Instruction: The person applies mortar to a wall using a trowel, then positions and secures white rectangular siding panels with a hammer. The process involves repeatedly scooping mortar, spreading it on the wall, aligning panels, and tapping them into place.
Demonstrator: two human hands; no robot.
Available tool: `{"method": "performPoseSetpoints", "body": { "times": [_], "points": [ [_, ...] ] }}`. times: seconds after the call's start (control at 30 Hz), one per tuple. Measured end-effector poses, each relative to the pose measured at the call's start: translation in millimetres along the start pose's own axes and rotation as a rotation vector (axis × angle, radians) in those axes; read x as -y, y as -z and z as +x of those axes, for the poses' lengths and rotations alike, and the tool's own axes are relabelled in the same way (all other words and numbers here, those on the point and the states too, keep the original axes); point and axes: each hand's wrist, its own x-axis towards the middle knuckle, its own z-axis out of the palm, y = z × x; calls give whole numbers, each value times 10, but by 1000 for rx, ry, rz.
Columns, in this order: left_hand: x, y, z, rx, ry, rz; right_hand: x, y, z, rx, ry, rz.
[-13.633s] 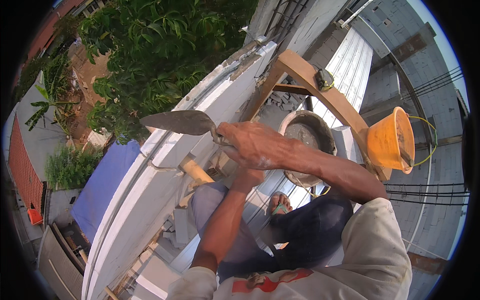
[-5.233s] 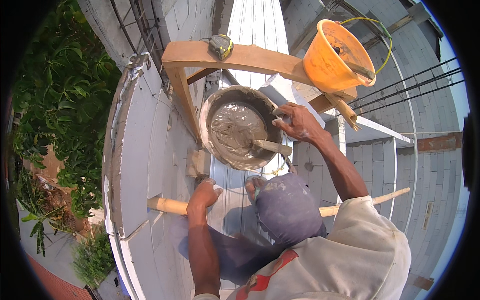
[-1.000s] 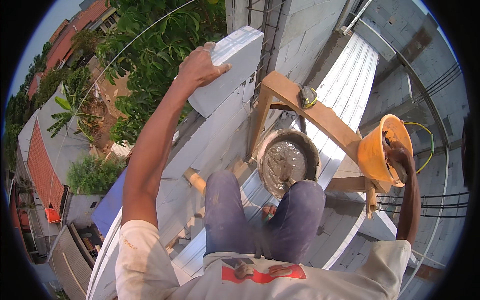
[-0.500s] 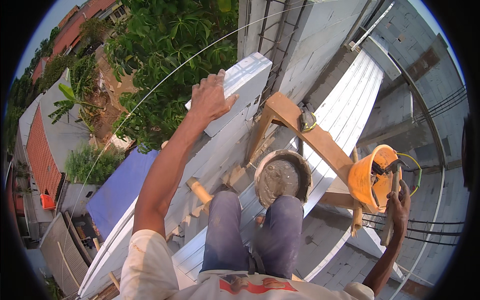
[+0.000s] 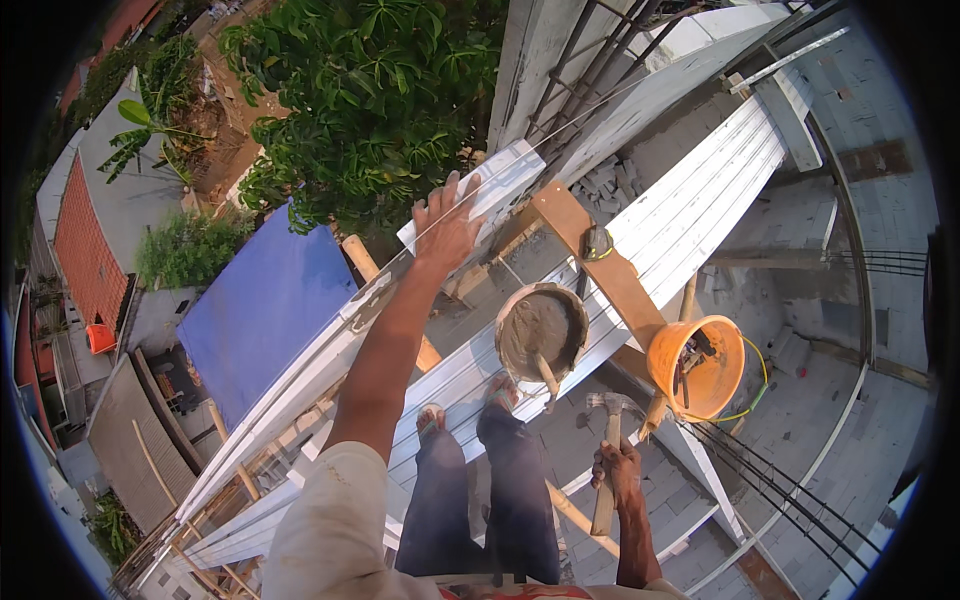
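Note:
My left hand (image 5: pixel 445 225) lies with spread fingers on the top of a pale grey-white building block (image 5: pixel 508 180), set on the edge of the block wall. The right hand (image 5: pixel 620 467) is wrapped round the wooden handle of a hammer (image 5: pixel 605 505), its metal head pointing up and away from me. Between the hands stands a round bucket of wet grey mortar (image 5: pixel 530 325). A tool with a wooden handle (image 5: pixel 547 374) sticks out over its near rim. What the tool has at its other end is hidden in the mortar.
A brown wooden trestle (image 5: pixel 625 290) carries a tape measure (image 5: pixel 597 243). Beside it hangs or stands an orange bucket (image 5: pixel 665 372) holding tools. My feet are on white ribbed planks (image 5: pixel 690 215) high above the ground. A thin string runs over the block; reinforcing bars (image 5: pixel 770 490) project at right.
My right hand has brought the hammer from the orange bucket down and left toward my body. I now stand upright; the left hand stays on the block. A wooden-handled tool now shows in the mortar bucket.

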Motion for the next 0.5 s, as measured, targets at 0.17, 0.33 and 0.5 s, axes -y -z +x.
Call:
{"method": "performPoseSetpoints", "body": {
  "times": [0.17,0.33,0.5],
  "points": [
    [-42,12,23,25,18,34,-28,-461,-90,19,-99,-56],
    [-38,10,38,44,27,15,210,-800,31,101,-118,-122],
    [-44,75,40,35,26,-60,423,-1115,161,80,-77,-166]
  ]
}}
